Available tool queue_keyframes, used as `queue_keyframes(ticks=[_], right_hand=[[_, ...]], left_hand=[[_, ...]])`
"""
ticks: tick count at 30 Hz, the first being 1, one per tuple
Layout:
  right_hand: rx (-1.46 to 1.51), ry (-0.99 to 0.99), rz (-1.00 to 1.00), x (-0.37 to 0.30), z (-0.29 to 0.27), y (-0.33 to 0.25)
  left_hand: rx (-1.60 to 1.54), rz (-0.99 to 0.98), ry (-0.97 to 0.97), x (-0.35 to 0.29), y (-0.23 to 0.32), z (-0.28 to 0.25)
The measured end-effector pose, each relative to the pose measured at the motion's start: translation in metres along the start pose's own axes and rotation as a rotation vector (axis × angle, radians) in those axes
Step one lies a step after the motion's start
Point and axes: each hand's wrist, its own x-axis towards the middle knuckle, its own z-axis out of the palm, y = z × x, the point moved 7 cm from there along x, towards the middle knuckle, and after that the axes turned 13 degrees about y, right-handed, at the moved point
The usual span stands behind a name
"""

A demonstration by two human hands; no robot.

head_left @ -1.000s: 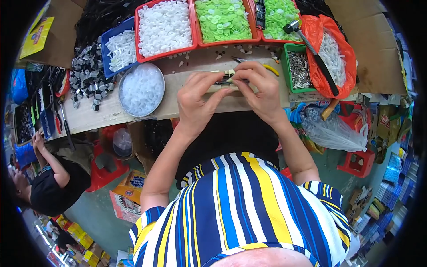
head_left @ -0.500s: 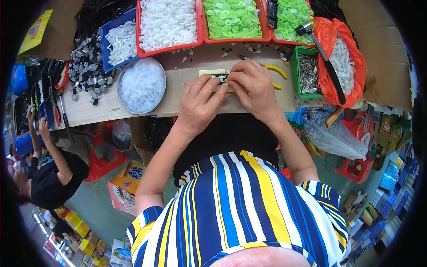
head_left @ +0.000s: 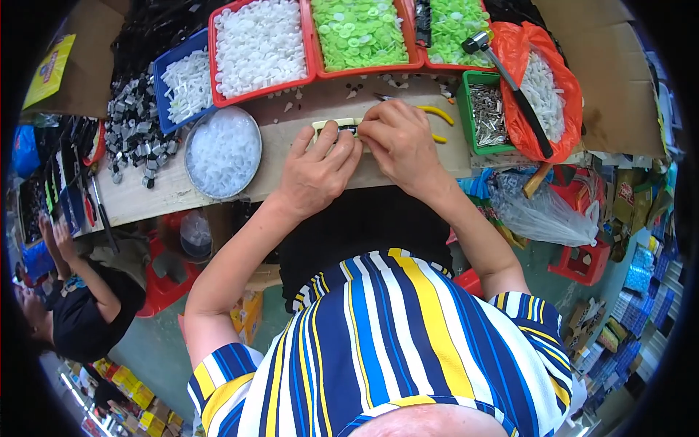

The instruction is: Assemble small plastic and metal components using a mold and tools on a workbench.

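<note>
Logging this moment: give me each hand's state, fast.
Left hand: fingers on the cream block; whether it grips cannot be told.
Right hand: closed in a pinch; anything held is hidden.

Fingers of the left hand [head_left: 317, 171] and right hand [head_left: 399, 142] covered much of the narrow cream block [head_left: 319, 127], and whatever lay between the right fingertips was too small to tell. The right hand hid part of the yellow-handled pliers [head_left: 438, 114]. At the far side, the upper edge cut off the red tray of white plastic pieces [head_left: 212, 54] and the red tray of green discs [head_left: 368, 72]. At far left, a co-worker's hands [head_left: 61, 240] were blurred, their grip unreadable.
</note>
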Motion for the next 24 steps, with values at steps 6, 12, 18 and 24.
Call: queue_keyframes(ticks=[6,12,18,24], right_hand=[[0.032,0.011,-0.002,-0.001,-0.033,0.012],[-0.125,0.175,0.092,-0.013,-0.107,0.064],[-0.367,0.072,0.241,-0.034,-0.122,0.114],[-0.331,0.0,0.292,-0.029,-0.118,0.125]], left_hand=[[0.01,0.125,-0.11,0.006,0.003,-0.002],[-0.015,0.157,-0.076,0.007,0.005,0.0],[-0.212,-0.028,-0.152,0.039,-0.006,-0.001],[-0.364,-0.056,0.013,0.117,-0.014,0.022]])
